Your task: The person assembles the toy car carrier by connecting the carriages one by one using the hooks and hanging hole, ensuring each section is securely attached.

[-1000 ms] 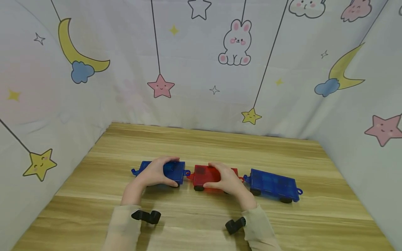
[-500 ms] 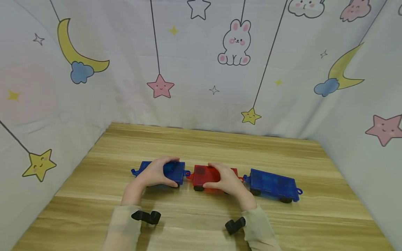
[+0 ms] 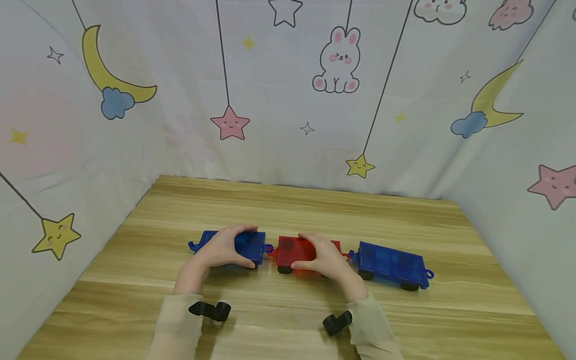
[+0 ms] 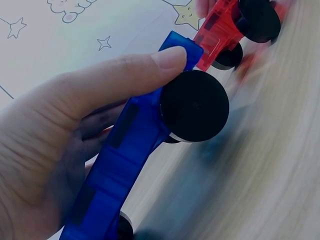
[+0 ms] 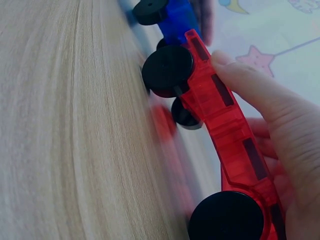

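In the head view my left hand (image 3: 222, 248) grips a translucent blue toy wagon (image 3: 256, 245) from above, thumb on the near side and fingers on the far side. My right hand (image 3: 325, 257) holds a red toy wagon (image 3: 292, 250) the same way. The blue wagon's ring end overlaps the red wagon's hook between the hands. Black wheels (image 4: 195, 106) show under the blue wagon in the left wrist view. From the right wrist, the thumb lies along the edge of the red wagon's side (image 5: 225, 125), above its black wheels (image 5: 167, 70).
A second blue wagon (image 3: 391, 265) stands at the right, set at a slight angle, its hook end right at the red wagon's ring. All stand on a wood-grain table (image 3: 270, 320). A white printed curtain (image 3: 279, 90) encloses the back and sides.
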### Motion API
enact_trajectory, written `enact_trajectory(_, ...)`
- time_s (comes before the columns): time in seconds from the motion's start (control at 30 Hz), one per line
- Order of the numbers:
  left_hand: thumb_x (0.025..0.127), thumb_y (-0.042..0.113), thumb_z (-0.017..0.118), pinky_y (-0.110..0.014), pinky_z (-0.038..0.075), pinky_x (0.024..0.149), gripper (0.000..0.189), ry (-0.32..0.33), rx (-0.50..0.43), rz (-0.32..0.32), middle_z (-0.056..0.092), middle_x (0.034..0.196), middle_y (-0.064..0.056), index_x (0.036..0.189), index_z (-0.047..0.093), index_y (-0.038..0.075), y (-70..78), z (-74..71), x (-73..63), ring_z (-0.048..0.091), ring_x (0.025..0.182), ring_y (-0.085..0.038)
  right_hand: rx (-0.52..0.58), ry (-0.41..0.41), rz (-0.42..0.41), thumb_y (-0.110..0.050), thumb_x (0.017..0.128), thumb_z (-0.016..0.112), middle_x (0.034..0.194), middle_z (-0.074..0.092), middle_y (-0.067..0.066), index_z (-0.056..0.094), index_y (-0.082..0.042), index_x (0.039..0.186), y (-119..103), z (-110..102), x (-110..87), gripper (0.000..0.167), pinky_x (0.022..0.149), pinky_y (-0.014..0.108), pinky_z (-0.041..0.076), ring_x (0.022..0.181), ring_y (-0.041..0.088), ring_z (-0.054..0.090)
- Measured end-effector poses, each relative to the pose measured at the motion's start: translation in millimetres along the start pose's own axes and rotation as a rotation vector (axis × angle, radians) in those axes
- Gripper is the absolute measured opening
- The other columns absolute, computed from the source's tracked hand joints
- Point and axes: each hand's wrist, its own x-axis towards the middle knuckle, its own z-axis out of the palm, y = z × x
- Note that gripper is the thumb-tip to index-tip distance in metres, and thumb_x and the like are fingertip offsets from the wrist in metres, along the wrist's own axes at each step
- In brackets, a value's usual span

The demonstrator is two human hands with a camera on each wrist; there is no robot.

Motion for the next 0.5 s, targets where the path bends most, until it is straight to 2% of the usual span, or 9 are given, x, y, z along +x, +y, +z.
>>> enact_trajectory(0.5,0.065,0.037,0.091,-0.058,0.037,0.108,0.093,-0.001,0.017,0.002,0.053,0.143,-0.014,0.143,0.050,0.008,1.8,-0.1,0.4,0.047,0.133,-0.036,-0.002,0.000,0.007,-0.041,0.077,0.082,0.143,0.054,0.013,0.052,-0.009,0.141,-0.9,-0.8,-0.2,0.078,0.110,0.055,0.038,0.133,0.035,0.047)
